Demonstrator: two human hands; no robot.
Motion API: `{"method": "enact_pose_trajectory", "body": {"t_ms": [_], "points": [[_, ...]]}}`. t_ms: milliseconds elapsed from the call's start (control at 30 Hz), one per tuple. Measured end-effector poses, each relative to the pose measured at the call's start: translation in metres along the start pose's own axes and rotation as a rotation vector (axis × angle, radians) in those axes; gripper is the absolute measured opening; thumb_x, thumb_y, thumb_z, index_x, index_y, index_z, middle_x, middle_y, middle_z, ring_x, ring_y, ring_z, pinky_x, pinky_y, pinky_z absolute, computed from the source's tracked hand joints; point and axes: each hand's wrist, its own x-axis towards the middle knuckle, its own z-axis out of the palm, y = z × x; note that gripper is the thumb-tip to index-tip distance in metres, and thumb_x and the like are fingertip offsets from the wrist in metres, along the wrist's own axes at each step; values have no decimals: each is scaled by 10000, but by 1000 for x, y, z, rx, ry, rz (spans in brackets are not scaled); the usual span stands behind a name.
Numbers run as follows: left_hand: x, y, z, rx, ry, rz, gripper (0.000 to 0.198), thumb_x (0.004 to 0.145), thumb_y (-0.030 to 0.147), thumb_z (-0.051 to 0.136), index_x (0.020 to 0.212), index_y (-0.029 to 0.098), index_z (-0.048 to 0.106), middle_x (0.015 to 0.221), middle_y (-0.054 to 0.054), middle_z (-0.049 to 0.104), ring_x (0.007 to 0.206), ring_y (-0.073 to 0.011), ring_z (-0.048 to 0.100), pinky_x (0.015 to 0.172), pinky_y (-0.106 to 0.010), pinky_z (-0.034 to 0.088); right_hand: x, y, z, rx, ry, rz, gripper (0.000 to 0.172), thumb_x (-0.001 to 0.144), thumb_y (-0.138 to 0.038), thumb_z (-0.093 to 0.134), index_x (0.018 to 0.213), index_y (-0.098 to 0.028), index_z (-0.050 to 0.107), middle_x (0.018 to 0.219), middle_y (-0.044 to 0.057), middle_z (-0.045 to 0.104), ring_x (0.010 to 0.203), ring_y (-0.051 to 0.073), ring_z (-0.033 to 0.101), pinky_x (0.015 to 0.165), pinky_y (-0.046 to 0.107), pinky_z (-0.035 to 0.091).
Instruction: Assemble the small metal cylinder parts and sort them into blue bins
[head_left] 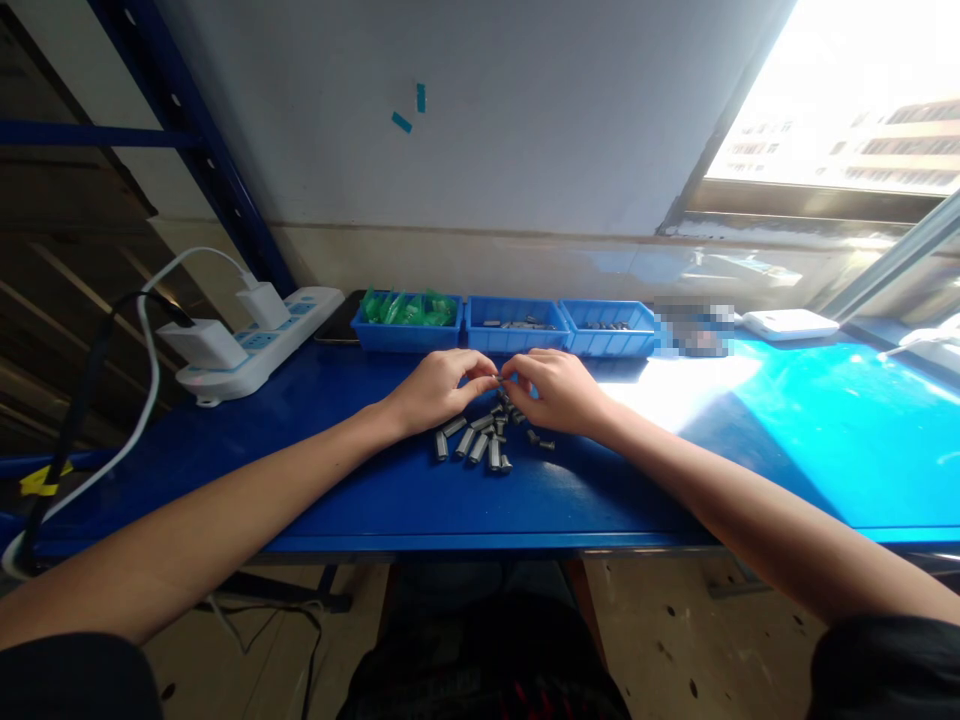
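My left hand [441, 388] and my right hand [559, 390] meet over the blue table. Both are closed, thumbs and fingers pinching at one spot between them. A tiny greyish bit shows there, too small to name. Just below the fingertips lies a loose pile of metal parts. Several hexagonal metal standoffs [465, 442] lie on the left of the pile, at different angles. Short screws [547, 445] are scattered on the right, close under my right hand, and some lie among the standoffs. The fingers partly cover the pile's far side.
Three blue bins stand along the wall: one with green plastic bags [409, 308], two with small metal parts [517, 324] [607, 326]. A white power strip [262, 345] with plugs and cables is at left. A white device [789, 324] lies at right, past a blurred-out object [694, 328].
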Motion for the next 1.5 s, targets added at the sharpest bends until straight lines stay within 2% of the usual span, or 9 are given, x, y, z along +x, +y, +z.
{"method": "enact_pose_trajectory", "body": {"t_ms": [133, 267, 567, 800, 967, 1100, 1300, 1400, 1500], "points": [[0, -2, 1, -7, -7, -1, 246, 874, 371, 571, 933, 155, 673, 884, -42, 709, 809, -167, 655, 750, -263, 486, 0, 0, 0, -16, -2, -1, 205, 859, -240, 481, 876, -168, 672, 727, 46, 677, 692, 173, 610, 658, 268, 391], [0, -2, 2, -34, -14, -8, 255, 871, 375, 575, 945, 151, 671, 885, -43, 710, 803, -165, 655, 738, -256, 486, -1, -1, 1, -17, -1, 11, 215, 850, -251, 499, 960, -167, 664, 760, 48, 688, 716, 181, 618, 664, 271, 392], [-1, 5, 2, -17, 40, -2, 229, 855, 366, 593, 924, 157, 654, 870, -35, 697, 811, -161, 644, 763, -257, 479, 0, -2, 1, 26, 24, 39, 197, 818, -251, 497, 919, -169, 646, 717, 36, 664, 680, 172, 602, 649, 260, 387], [-3, 6, -1, -8, 21, -17, 288, 864, 368, 562, 1076, 174, 587, 885, -27, 679, 806, -155, 627, 674, -238, 478, 0, -2, 1, 90, 54, 76, 147, 767, -225, 510, 838, -174, 628, 691, 23, 651, 619, 150, 574, 597, 238, 371], [-3, 5, -2, 90, 14, 69, 229, 852, 289, 564, 1050, 184, 607, 919, -36, 683, 909, -181, 610, 769, -270, 481, 0, -2, 1, 107, 43, 94, 146, 766, -224, 511, 834, -176, 631, 687, 26, 647, 599, 143, 564, 587, 232, 366], [-2, 4, -1, 112, 47, 102, 174, 858, 281, 562, 977, 169, 622, 881, -32, 680, 866, -170, 616, 809, -282, 461, 0, -3, 0, 116, 40, 85, 165, 809, -247, 495, 854, -174, 637, 682, 26, 643, 593, 140, 558, 586, 232, 365], [-1, 4, -1, 28, 57, 32, 216, 853, 347, 563, 924, 157, 636, 846, -38, 683, 793, -166, 633, 708, -259, 460, 0, -2, -1, 130, 63, 42, 215, 838, -254, 494, 982, -163, 625, 686, 16, 641, 609, 142, 571, 604, 235, 377], [-1, 5, -1, -20, 37, -8, 252, 861, 383, 550, 903, 153, 644, 824, -35, 690, 762, -162, 636, 637, -242, 444, 0, -2, 0, 104, 66, 10, 202, 834, -244, 491, 967, -168, 622, 689, 18, 646, 630, 150, 582, 625, 244, 384], [-1, 6, 0, -46, 12, -39, 277, 867, 406, 538, 889, 153, 648, 819, -34, 699, 760, -164, 641, 630, -239, 442, 0, -2, 0, 90, 58, -8, 194, 832, -239, 485, 950, -168, 622, 681, 21, 646, 647, 158, 592, 637, 251, 388]]}}
